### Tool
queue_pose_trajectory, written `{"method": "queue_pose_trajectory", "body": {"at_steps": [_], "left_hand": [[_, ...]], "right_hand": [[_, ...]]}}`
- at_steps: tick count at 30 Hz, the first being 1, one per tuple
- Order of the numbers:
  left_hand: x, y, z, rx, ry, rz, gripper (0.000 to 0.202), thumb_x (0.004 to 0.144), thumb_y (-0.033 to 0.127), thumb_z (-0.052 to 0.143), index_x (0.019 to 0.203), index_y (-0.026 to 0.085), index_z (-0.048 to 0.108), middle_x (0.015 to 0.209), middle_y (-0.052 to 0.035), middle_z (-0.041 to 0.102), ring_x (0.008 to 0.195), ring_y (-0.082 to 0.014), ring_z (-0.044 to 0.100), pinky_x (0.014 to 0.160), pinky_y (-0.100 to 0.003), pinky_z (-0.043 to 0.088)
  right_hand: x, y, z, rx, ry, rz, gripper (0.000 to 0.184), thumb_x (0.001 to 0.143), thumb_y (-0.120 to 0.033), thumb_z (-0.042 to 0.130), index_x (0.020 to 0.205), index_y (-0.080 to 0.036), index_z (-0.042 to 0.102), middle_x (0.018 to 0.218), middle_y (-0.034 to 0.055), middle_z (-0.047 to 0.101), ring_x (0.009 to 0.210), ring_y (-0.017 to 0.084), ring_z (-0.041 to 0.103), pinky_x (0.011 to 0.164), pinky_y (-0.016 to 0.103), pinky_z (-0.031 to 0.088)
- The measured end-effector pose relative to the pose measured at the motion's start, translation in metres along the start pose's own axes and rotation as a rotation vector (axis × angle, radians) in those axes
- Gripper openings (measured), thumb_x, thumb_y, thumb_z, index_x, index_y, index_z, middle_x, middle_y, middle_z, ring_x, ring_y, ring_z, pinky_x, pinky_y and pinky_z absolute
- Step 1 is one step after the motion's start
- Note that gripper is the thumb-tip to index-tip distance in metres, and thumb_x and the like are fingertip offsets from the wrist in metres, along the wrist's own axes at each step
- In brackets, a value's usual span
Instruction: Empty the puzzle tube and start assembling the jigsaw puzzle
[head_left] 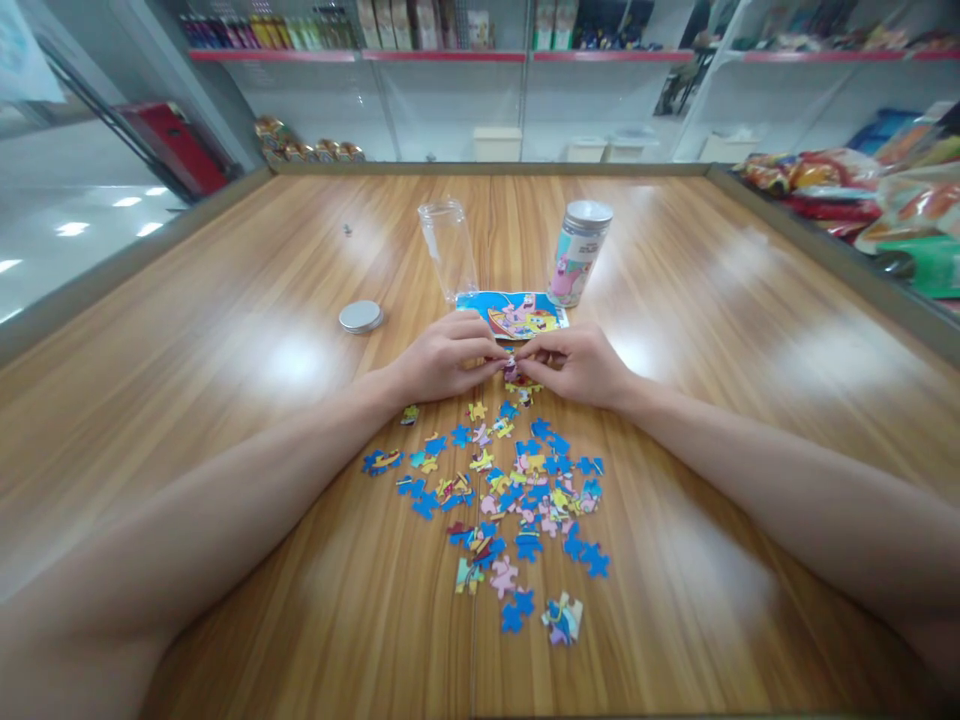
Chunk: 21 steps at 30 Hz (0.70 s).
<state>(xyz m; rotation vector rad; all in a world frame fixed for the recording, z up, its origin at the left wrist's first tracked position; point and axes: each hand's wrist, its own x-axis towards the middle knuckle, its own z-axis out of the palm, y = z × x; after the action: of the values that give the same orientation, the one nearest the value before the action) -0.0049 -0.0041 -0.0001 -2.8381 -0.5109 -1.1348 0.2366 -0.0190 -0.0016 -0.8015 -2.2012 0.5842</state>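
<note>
"What's pinched there?"
"A puzzle piece (511, 369), gripped by the fingertips of left hand (450, 355) and right hand (583, 366), over the surface (360, 620), just nearer us than that picture card (525, 316)."
"Delicate?"
"Probably light, stiff cardboard; hold the edges, tabs might bend."

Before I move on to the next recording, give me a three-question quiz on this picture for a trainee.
1. True or false: the silver lid lies to the left of the clear jar, as the person sees it.
2. What are the left hand and right hand handling? a) the silver lid b) puzzle pieces c) the clear jar
3. Which container has a silver top on: the clear jar or the printed can?

Key: 1 true; 2 b; 3 the printed can.
</note>
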Motion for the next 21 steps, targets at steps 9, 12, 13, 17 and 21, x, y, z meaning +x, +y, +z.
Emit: {"method": "queue_pose_trajectory", "body": {"at_steps": [9,12,13,17,21], "left_hand": [[-0.002,0.004,-0.002,-0.028,-0.006,-0.031,0.016,0.096,0.025,0.061,0.091,0.016,0.073,0.082,-0.0066,0.07,0.074,-0.0139,0.065,0.068,-0.026,0.053],[-0.005,0.006,-0.003,0.007,-0.028,-0.064,0.017,0.095,0.025,0.06,0.093,0.016,0.074,0.078,-0.0047,0.069,0.065,-0.0114,0.062,0.059,-0.023,0.048],[-0.006,0.006,-0.003,0.026,-0.037,-0.069,0.018,0.095,0.026,0.059,0.093,0.016,0.074,0.076,-0.0037,0.068,0.062,-0.0107,0.06,0.056,-0.023,0.045],[-0.009,0.008,-0.004,0.041,-0.104,-0.07,0.021,0.095,0.027,0.058,0.093,0.017,0.076,0.065,-0.0009,0.063,0.055,-0.0103,0.055,0.052,-0.024,0.04],[-0.011,0.007,-0.006,-0.035,-0.142,-0.094,0.023,0.096,0.028,0.057,0.092,0.017,0.076,0.062,-0.0003,0.062,0.052,-0.0092,0.053,0.05,-0.023,0.039]], "right_hand": [[-0.003,0.005,0.0,-0.008,-0.028,0.054,0.021,0.09,-0.031,0.065,0.094,-0.013,0.077,0.068,0.002,0.068,0.057,0.009,0.055,0.055,0.022,0.039],[-0.003,0.004,-0.001,-0.048,-0.012,0.034,0.021,0.089,-0.029,0.063,0.094,-0.013,0.077,0.058,-0.0023,0.058,0.051,0.007,0.048,0.053,0.022,0.035],[-0.003,0.003,-0.001,-0.062,-0.004,0.026,0.021,0.089,-0.027,0.062,0.093,-0.014,0.077,0.055,-0.0039,0.054,0.05,0.007,0.045,0.052,0.022,0.034],[-0.007,0.003,-0.004,-0.093,0.014,-0.002,0.022,0.087,-0.019,0.057,0.093,-0.014,0.078,0.049,-0.0072,0.043,0.045,0.006,0.036,0.05,0.022,0.031],[-0.011,0.007,-0.008,-0.112,-0.004,0.009,0.023,0.084,-0.016,0.056,0.091,-0.015,0.078,0.049,-0.0072,0.043,0.044,0.006,0.037,0.05,0.021,0.032]]}}
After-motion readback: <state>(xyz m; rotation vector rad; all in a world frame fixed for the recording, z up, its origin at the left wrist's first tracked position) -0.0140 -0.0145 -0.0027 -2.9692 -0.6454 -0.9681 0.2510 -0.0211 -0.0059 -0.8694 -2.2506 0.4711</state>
